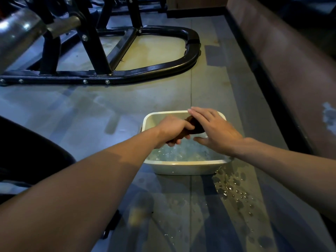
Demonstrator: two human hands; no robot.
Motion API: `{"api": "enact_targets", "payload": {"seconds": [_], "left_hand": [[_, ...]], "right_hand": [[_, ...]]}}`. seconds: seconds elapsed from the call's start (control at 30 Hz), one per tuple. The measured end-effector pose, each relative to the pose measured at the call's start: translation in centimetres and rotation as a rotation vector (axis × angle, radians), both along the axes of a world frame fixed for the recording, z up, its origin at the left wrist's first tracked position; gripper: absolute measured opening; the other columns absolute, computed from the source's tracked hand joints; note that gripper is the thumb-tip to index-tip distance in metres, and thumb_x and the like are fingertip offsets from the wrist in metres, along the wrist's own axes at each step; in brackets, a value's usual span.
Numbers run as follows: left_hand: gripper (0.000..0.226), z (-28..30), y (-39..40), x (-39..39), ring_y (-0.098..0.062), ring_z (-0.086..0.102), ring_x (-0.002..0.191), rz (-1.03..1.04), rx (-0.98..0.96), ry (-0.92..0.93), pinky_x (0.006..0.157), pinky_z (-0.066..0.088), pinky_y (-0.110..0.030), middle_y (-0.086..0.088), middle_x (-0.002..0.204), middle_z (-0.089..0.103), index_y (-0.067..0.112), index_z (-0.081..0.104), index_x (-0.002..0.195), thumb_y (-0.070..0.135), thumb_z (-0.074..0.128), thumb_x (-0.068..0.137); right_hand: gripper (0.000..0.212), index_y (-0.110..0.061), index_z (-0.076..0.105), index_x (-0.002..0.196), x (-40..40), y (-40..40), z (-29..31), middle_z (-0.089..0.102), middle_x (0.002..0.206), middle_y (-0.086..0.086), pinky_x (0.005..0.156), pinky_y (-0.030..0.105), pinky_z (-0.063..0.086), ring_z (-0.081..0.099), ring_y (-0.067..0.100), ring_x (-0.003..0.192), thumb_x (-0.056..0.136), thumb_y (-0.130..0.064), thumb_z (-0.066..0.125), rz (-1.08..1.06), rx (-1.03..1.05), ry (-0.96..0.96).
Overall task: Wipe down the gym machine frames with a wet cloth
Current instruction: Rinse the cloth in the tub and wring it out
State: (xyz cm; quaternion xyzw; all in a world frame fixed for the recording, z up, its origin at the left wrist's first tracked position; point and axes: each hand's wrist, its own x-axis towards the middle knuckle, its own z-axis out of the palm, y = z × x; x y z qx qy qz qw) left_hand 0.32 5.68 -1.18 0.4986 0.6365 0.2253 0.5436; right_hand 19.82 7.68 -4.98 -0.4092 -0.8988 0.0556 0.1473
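Over basin (pixel 183 167), cloth (pixel 195 125) in left grip (pixel 172 130)

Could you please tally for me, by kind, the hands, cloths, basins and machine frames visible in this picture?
Hands: 2, left hand and right hand
Cloths: 1, brown cloth
Basins: 1, white basin
Machine frames: 1, black frame
Total: 5

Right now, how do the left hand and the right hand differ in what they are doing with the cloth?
The left hand is curled round the dark brown cloth and grips it; the right hand has straight, spread fingers laid over the cloth's far end. The left hand comes in from the left of the white basin, the right hand from the right. Both are above the basin's water.
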Motion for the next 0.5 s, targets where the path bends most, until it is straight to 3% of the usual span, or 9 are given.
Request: {"api": "enact_targets", "payload": {"seconds": [0.1,0.2,0.27,0.33,0.43,0.5], "left_hand": [[0.030,1.0,-0.6,0.4,-0.011,0.042,0.048,-0.033,-0.247,-0.382,0.038,0.025,-0.019,-0.008,0.083,0.065,0.004,0.060,0.116,0.030,0.054,0.102],[0.027,1.5,-0.7,0.1,-0.007,0.037,0.047,-0.096,-0.338,-0.428,0.037,0.025,-0.015,-0.004,0.077,0.060,0.006,0.057,0.113,0.032,0.055,0.104],[0.021,1.5,-0.7,0.0,-0.005,0.037,0.049,-0.177,-0.334,-0.284,0.038,0.028,-0.015,-0.001,0.074,0.056,0.008,0.057,0.112,0.026,0.061,0.102],[0.014,1.0,-0.6,0.2,-0.009,0.043,0.052,-0.256,-0.178,0.031,0.043,0.036,-0.020,-0.002,0.073,0.054,0.009,0.060,0.106,0.017,0.067,0.095],[0.005,0.0,-0.6,0.9,-0.017,0.057,0.066,-0.392,0.240,0.593,0.056,0.044,-0.028,0.000,0.076,0.061,0.018,0.063,0.090,0.017,0.068,0.089],[0.009,-0.2,-0.6,0.9,-0.019,0.061,0.077,-0.458,0.428,0.803,0.065,0.049,-0.033,0.003,0.083,0.063,0.023,0.063,0.101,0.022,0.067,0.092]], "right_hand": [[0.075,-0.016,0.047,0.149,0.0,0.9,0.5,0.053,0.147,0.005,0.082,0.046,0.059,0.056,0.031,0.121,0.084,-0.024,0.082,0.039,0.183,-0.016],[0.035,-0.015,0.061,0.124,-0.4,1.6,1.8,0.068,0.111,0.006,0.068,0.046,0.056,0.065,0.030,0.090,0.091,-0.018,0.072,0.122,0.179,-0.053],[0.021,-0.019,0.063,0.115,-0.8,1.8,2.5,0.069,0.102,0.001,0.072,0.041,0.057,0.066,0.025,0.085,0.095,-0.020,0.067,0.131,0.084,-0.146],[0.009,-0.023,0.065,0.102,-1.5,1.9,2.8,0.068,0.089,-0.004,0.073,0.040,0.058,0.066,0.020,0.079,0.095,-0.027,0.068,0.082,-0.047,-0.248],[0.022,-0.023,0.068,0.078,-2.2,1.9,2.6,0.067,0.073,0.000,0.064,0.040,0.057,0.064,0.023,0.069,0.095,-0.037,0.067,-0.051,-0.391,-0.262],[0.025,-0.019,0.070,0.074,-2.5,1.7,2.2,0.065,0.070,0.002,0.059,0.037,0.050,0.060,0.020,0.064,0.094,-0.035,0.070,-0.109,-0.583,-0.168]]}}
